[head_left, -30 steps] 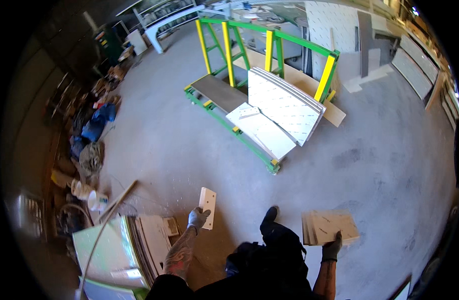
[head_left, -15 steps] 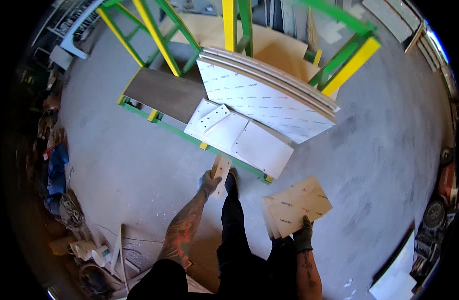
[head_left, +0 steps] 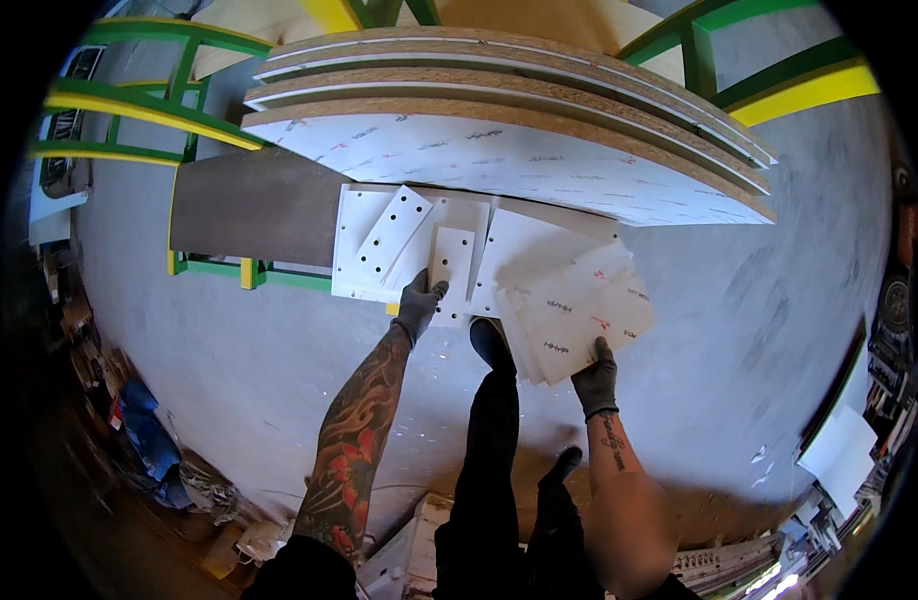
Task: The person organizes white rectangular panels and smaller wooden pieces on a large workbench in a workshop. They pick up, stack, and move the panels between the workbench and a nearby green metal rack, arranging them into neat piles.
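My gloved left hand (head_left: 419, 303) is closed on a narrow white strip with drilled holes (head_left: 452, 262), held over the white panels on the low rack. Beside it lies another drilled strip (head_left: 395, 236), set at a slant on a larger white panel (head_left: 353, 215). In my gloved right hand (head_left: 596, 381) is a small fanned stack of printed-film panels (head_left: 574, 322), gripped at its near edge with the thumb on top. This stack overlaps the near part of a second white panel (head_left: 524, 235). Whether the strip rests on the panel beneath cannot be told.
Several large film-covered boards (head_left: 539, 165) lean on the green and yellow rack (head_left: 229, 125) behind the panels. A dark brown board (head_left: 254, 205) covers the rack's left part. My shoe (head_left: 492, 345) stands close to the rack's front. Clutter (head_left: 149, 430) lines the floor at left.
I have come closer to the rack. My left hand has brought the drilled strip from in front of the rack to above the panels; my right hand has carried its stack to the panels' near edge.
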`<state>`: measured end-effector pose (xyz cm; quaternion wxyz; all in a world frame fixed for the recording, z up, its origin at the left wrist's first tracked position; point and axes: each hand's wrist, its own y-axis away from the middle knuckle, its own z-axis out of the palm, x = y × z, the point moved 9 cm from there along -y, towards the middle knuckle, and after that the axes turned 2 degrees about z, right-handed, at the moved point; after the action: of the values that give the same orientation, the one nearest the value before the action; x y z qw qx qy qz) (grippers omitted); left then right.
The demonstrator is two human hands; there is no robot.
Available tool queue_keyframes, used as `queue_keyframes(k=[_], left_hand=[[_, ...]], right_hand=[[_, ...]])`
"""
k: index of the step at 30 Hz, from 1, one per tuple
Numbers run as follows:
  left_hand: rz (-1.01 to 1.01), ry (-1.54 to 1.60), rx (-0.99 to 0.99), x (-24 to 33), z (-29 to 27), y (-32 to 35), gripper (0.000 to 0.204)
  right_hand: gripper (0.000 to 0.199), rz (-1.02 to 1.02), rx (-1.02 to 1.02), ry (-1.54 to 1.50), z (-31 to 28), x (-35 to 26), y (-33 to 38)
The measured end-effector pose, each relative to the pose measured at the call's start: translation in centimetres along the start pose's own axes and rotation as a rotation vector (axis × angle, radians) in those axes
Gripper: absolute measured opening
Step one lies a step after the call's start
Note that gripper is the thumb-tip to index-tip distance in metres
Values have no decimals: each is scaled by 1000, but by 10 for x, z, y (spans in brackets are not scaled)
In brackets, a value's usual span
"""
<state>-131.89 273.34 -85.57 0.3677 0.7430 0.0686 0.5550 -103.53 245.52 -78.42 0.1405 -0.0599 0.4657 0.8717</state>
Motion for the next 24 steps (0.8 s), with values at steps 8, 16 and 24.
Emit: queue_keyframes(k=[8, 16, 24], left_hand=[[120, -747, 249, 32, -27, 0, 54], [419, -588, -128, 94, 115, 32, 50], [-9, -463, -218, 11, 200, 60, 65]], right_hand=[[54, 94, -17, 266, -13, -3, -31], [59, 284, -23, 574, 8, -76, -58], [61, -218, 157, 1117, 21, -140, -69]])
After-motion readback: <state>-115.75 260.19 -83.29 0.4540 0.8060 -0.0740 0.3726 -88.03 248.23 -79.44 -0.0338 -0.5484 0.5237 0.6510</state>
